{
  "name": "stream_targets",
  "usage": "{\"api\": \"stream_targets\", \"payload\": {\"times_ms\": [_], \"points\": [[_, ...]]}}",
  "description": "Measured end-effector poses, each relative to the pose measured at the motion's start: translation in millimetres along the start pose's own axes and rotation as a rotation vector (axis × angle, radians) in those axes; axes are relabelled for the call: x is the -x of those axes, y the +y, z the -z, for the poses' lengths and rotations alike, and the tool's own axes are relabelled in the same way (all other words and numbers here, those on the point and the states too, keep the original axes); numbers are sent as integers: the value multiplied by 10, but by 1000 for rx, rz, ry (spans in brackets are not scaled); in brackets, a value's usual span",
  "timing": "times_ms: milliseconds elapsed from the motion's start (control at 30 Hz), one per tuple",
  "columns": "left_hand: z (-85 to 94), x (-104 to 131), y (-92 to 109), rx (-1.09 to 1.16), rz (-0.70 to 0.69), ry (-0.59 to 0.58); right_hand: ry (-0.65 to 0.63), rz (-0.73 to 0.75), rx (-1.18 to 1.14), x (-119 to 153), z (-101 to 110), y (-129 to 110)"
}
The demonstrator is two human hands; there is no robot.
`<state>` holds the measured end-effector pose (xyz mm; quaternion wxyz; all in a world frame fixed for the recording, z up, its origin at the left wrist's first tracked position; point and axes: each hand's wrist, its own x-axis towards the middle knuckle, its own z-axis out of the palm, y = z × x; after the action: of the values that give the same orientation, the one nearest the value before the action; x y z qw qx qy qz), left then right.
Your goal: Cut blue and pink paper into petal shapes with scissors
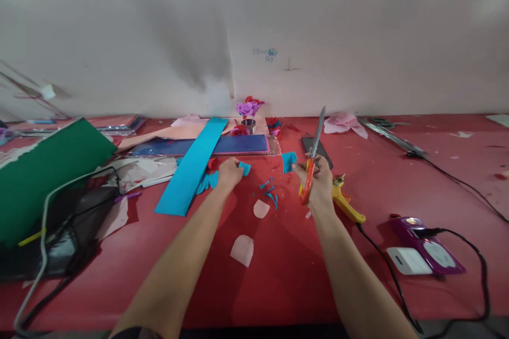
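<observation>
Left hand (230,172): fingers pinched a blue piece (245,169) at its 3 o'clock. Right hand (322,180): fingers gripped scissors (309,177), pointing to 1 o'clock, plus a blue square (288,162) at 10 o'clock. Blue scraps (274,199) lay between.

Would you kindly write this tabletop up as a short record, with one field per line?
Surface: red table
Left hand: pinches a small blue piece
Right hand: holds orange-handled scissors, blades pointing up and away, with a blue square at its fingertips
Between the hands: thin blue scraps
Nearer the person: two pale pink cutouts, lying apart
Left of centre: long blue strip, lying across a dark blue sheet
Right side: yellow corded tool, purple power strip
Back: purple and red flowers
</observation>
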<state>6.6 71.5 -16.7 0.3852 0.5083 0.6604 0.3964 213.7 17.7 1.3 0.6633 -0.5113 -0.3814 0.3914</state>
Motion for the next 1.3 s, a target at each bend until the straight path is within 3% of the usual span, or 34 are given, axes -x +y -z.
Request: {"api": "stream_targets", "payload": {"times_ms": [100, 167, 200, 267, 333, 400, 567, 800, 967, 1200, 1267, 1300], "points": [[-30, 85, 85, -159, -34, 73, 11, -9, -9, 5, 6, 3], [-100, 215, 154, -244, -170, 92, 18, -13, -12, 7, 9, -11], [-145, 280, 181, -264, -258, 48, 19, -11, -12, 8, 9, -21], [-243, 389, 202, -214, -382, -172, 20, -3, -2, 12, 8, -43], [-335, 466, 162, -99, -392, -424, 18, 6, 9, 15, 10, -54], [-408, 527, 74, -44, -366, -542, 13, 12, 11, 15, 14, -50], [-516, 641, -103, -146, -339, -445, -16, 31, -15, 17, 21, -7], [-589, 594, -21, -331, -427, -303, -27, 25, -25, 28, 18, 0], [-544, 433, 52, -426, -437, -354, -21, 23, -25, 34, 21, -8], [-609, 350, 144, -514, -433, -450, -13, 39, 24, 17, 13, 56], [-454, 342, 248, -530, -413, -479, -22, 52, 24, 14, 8, 74], [-295, 348, 303, -540, -397, -486, -29, 54, 13, 15, 4, 81]]}}
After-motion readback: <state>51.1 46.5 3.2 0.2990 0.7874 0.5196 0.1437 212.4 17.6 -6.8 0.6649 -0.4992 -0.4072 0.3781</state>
